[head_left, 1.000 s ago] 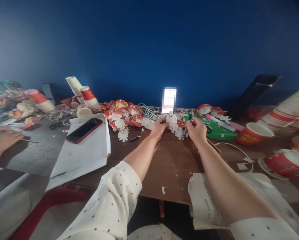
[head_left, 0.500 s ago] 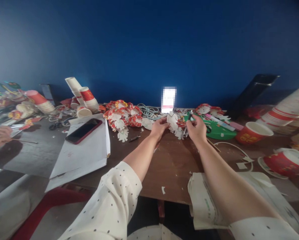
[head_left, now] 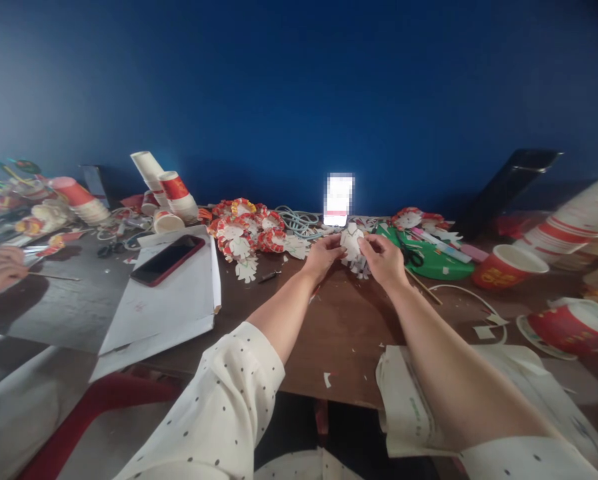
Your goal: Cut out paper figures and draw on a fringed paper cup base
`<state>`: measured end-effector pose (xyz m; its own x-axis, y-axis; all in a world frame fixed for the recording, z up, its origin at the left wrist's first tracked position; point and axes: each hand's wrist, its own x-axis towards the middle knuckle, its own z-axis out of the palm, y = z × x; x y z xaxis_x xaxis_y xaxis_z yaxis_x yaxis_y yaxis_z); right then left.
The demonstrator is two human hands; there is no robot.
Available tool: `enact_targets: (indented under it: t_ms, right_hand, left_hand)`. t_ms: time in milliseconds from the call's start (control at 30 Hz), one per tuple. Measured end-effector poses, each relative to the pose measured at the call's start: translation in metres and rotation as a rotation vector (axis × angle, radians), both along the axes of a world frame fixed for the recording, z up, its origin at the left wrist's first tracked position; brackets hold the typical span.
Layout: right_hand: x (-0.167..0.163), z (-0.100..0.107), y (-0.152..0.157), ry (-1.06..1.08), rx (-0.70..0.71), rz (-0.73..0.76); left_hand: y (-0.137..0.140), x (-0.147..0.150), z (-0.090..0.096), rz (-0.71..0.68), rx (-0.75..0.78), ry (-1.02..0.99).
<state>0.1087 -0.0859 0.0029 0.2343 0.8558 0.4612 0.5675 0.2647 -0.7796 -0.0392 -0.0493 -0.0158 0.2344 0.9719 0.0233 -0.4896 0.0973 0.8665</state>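
Between my two hands is a white paper cut-out point(head_left: 352, 241) with a lobed, petal-like edge and thin dark lines on it. My left hand point(head_left: 325, 257) pinches it from the left side. On the other side my right hand point(head_left: 385, 260) has its thumb and fingers closed on the right edge. Fringed paper strips show under the cut-out, partly hidden by my fingers. Black-handled scissors point(head_left: 413, 256) lie just right of my right hand, on a green sheet point(head_left: 441, 265). A lit phone screen point(head_left: 337, 200) stands behind the cut-out.
Red-and-white paper flowers point(head_left: 241, 233) pile up left of my hands. A dark phone point(head_left: 169, 260) rests on a white board point(head_left: 179, 313). Stacked paper cups point(head_left: 173, 193) stand at the back left, and a red cup point(head_left: 509, 267) at right. Another person's hand point(head_left: 1, 267) holds a thin stick at far left.
My right hand has moved left and down to the cut-out's right edge; the shiny small object at its fingertips no longer shows. The cut-out now faces me more fully.
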Motion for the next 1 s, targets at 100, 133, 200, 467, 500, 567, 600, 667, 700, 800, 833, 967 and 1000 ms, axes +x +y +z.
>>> enact_targets:
  t_ms: [100, 133, 200, 467, 500, 567, 600, 667, 700, 800, 833, 967, 1000]
  right_hand:
    - [-0.001, 0.0, -0.001, -0.063, -0.038, 0.001]
    - [-0.001, 0.0, -0.001, -0.069, -0.048, 0.002]
    - [-0.001, -0.002, 0.0, -0.054, -0.06, 0.008]
    - [-0.004, -0.006, 0.004, 0.008, -0.076, 0.005]
    - [-0.004, -0.006, 0.004, 0.012, -0.077, 0.001]
    - [-0.004, -0.006, 0.004, 0.014, -0.078, -0.006]
    - [-0.004, -0.006, 0.005, 0.014, -0.079, -0.007]
    - [-0.002, -0.007, 0.005, 0.011, -0.081, -0.007]
    - [-0.002, -0.007, 0.005, 0.01, -0.082, -0.007]
    - [0.0, -0.009, 0.006, 0.012, -0.084, -0.014]
    - [0.0, -0.009, 0.006, 0.013, -0.085, -0.014]
    - [-0.001, -0.011, 0.007, 0.006, -0.086, 0.008]
    - [-0.001, -0.011, 0.006, 0.004, -0.082, 0.013]
  left_hand:
    - [-0.002, 0.0, 0.002, -0.008, -0.002, 0.006]
    - [-0.003, 0.0, 0.002, -0.011, 0.001, 0.009]
    - [-0.004, -0.001, 0.002, -0.026, 0.012, 0.019]
    - [0.0, -0.003, -0.004, -0.047, 0.051, 0.05]
    - [0.0, -0.003, -0.004, -0.045, 0.051, 0.058]
    - [-0.001, -0.003, -0.004, -0.043, 0.051, 0.074]
    - [-0.001, -0.003, -0.003, -0.046, 0.054, 0.08]
    - [-0.003, -0.003, -0.002, -0.057, 0.064, 0.087]
    - [-0.003, -0.003, -0.001, -0.063, 0.068, 0.091]
    - [-0.003, -0.002, -0.001, -0.073, 0.067, 0.104]
    - [-0.003, -0.002, -0.001, -0.071, 0.067, 0.106]
    - [-0.001, -0.003, -0.004, -0.063, 0.063, 0.106]
    - [0.0, -0.003, -0.004, -0.059, 0.062, 0.108]
